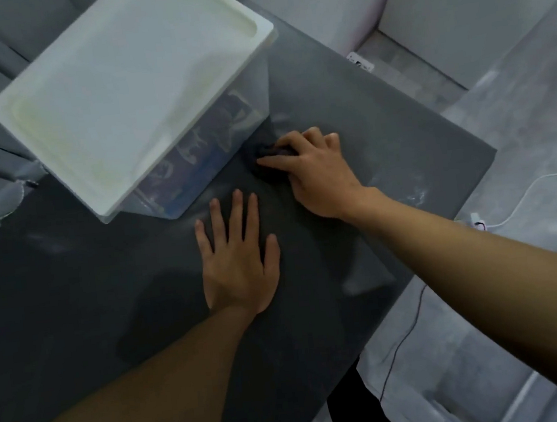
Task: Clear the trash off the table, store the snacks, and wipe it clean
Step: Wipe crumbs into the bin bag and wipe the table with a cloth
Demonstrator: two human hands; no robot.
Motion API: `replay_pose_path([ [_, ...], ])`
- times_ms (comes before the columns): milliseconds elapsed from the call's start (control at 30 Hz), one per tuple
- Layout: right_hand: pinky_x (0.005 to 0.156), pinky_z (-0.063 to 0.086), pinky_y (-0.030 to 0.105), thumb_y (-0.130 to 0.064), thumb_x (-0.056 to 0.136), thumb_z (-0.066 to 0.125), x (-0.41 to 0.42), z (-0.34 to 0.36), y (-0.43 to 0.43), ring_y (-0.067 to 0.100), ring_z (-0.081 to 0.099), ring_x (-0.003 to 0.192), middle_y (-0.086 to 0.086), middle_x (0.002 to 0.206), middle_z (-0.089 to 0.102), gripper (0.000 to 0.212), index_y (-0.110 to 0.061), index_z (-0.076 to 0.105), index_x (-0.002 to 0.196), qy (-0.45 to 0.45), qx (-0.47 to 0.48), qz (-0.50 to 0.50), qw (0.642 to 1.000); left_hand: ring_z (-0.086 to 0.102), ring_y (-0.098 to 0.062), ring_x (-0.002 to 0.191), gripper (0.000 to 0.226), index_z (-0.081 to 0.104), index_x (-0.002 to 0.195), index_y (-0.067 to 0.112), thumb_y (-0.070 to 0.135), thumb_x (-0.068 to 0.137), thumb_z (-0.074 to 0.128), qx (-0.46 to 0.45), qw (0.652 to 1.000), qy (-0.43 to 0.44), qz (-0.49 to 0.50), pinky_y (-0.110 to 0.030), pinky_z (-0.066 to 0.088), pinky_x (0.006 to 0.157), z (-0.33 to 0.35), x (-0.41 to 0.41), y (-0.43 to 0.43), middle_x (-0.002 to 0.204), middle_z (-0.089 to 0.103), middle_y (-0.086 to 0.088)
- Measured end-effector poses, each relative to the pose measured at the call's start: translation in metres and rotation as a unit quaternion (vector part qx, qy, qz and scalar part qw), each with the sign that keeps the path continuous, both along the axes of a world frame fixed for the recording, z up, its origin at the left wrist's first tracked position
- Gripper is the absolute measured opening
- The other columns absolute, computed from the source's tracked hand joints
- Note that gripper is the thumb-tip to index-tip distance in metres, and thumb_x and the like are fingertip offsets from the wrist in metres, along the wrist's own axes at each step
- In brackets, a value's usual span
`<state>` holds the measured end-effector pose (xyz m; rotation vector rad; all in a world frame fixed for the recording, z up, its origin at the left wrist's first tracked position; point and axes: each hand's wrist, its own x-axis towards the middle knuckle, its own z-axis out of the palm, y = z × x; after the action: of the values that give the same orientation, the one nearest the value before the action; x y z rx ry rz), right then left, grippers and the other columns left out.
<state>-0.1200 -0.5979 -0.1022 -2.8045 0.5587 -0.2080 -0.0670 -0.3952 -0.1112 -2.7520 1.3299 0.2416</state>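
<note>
A clear storage box with a white lid stands on the dark grey table at the upper left, with snack packets showing through its wall. My right hand grips a dark cloth bunched on the tabletop right beside the box's near corner. Most of the cloth is hidden under the fingers. My left hand lies flat on the table with fingers spread, a little nearer to me than the cloth and holding nothing.
The table's right edge runs diagonally from upper middle to lower right. Beyond it is a pale floor with a white cable and a thin dark cord. Light smears mark the tabletop near the right corner. Grey cushions sit at the far left.
</note>
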Motion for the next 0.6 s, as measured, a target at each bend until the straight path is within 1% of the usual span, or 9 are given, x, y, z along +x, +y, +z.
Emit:
replay_pose_path([
  [67,0.084,0.028,0.042,-0.015,0.088,0.048,0.008,-0.001,-0.016,0.034,0.045,0.112,0.002,0.131,0.053,0.053,-0.037,0.059,0.134,-0.002,-0.001,-0.126,0.992,-0.004,-0.03,0.155,0.068,0.004,0.161,0.022,0.051,0.101,0.018,-0.004,1.0,0.002,0.002,-0.056,0.006,0.123,0.001,0.0,-0.001,0.169,0.001,0.0],
  [133,0.085,0.027,0.041,-0.014,0.086,0.049,0.016,0.002,-0.016,0.033,0.042,0.115,0.002,0.134,0.05,0.054,-0.036,0.057,0.136,-0.008,0.038,-0.236,0.971,-0.002,-0.03,0.155,0.068,0.006,0.161,0.022,0.051,0.101,0.019,-0.005,1.0,0.002,0.002,-0.056,0.007,0.123,0.002,-0.001,0.0,0.169,0.003,0.0],
  [167,0.085,0.027,0.041,-0.014,0.086,0.049,0.019,0.004,-0.011,0.033,0.041,0.115,0.002,0.134,0.05,0.054,-0.035,0.057,0.135,-0.013,0.052,-0.224,0.973,-0.003,-0.029,0.155,0.068,0.007,0.161,0.022,0.051,0.101,0.02,-0.006,1.0,0.004,0.002,-0.056,0.007,0.122,0.002,0.0,0.001,0.169,0.003,0.0],
  [267,0.084,0.031,0.044,-0.017,0.085,0.044,0.007,0.002,-0.003,0.033,0.044,0.114,0.0,0.133,0.053,0.054,-0.036,0.059,0.134,-0.01,0.038,-0.042,0.998,-0.004,-0.029,0.155,0.068,0.007,0.161,0.022,0.05,0.101,0.021,-0.01,1.0,0.012,0.005,-0.057,0.008,0.122,0.002,0.001,0.003,0.169,0.002,0.0],
  [333,0.085,0.032,0.046,-0.019,0.086,0.042,-0.001,0.002,-0.023,0.033,0.046,0.115,0.0,0.132,0.054,0.054,-0.039,0.058,0.133,0.0,0.011,-0.001,1.0,-0.002,-0.029,0.155,0.068,0.009,0.161,0.021,0.05,0.101,0.024,-0.015,1.0,0.014,0.006,-0.056,0.008,0.122,0.001,0.0,0.003,0.169,0.003,0.0],
  [400,0.088,0.027,0.044,-0.015,0.085,0.044,0.005,0.0,-0.051,0.032,0.043,0.119,0.0,0.134,0.051,0.057,-0.041,0.057,0.135,0.007,-0.006,-0.092,0.996,-0.001,-0.029,0.155,0.067,0.011,0.161,0.021,0.049,0.101,0.026,-0.018,1.0,0.009,0.005,-0.056,0.008,0.122,0.001,0.0,0.001,0.168,0.005,0.0],
  [500,0.091,0.026,0.043,-0.013,0.086,0.045,0.023,0.003,-0.075,0.03,0.038,0.122,-0.001,0.138,0.046,0.058,-0.04,0.054,0.137,0.007,0.033,-0.273,0.962,0.0,-0.029,0.155,0.067,0.013,0.161,0.021,0.049,0.101,0.027,-0.021,1.0,0.009,0.004,-0.056,0.008,0.122,0.0,0.001,0.001,0.168,0.006,0.0],
  [533,0.091,0.027,0.043,-0.013,0.087,0.045,0.025,0.004,-0.072,0.031,0.039,0.122,0.0,0.138,0.046,0.057,-0.039,0.054,0.137,0.002,0.045,-0.28,0.959,0.001,-0.029,0.155,0.067,0.013,0.161,0.021,0.049,0.101,0.027,-0.02,1.0,0.009,0.004,-0.056,0.008,0.122,0.0,0.002,0.002,0.168,0.007,0.0],
  [600,0.087,0.028,0.041,-0.013,0.085,0.047,0.019,0.002,-0.056,0.033,0.042,0.117,0.002,0.135,0.05,0.056,-0.037,0.057,0.134,-0.017,0.046,-0.204,0.978,0.002,-0.03,0.155,0.067,0.014,0.161,0.02,0.048,0.101,0.027,-0.014,1.0,0.005,0.002,-0.056,0.009,0.122,0.0,0.002,0.003,0.168,0.008,-0.001],
])
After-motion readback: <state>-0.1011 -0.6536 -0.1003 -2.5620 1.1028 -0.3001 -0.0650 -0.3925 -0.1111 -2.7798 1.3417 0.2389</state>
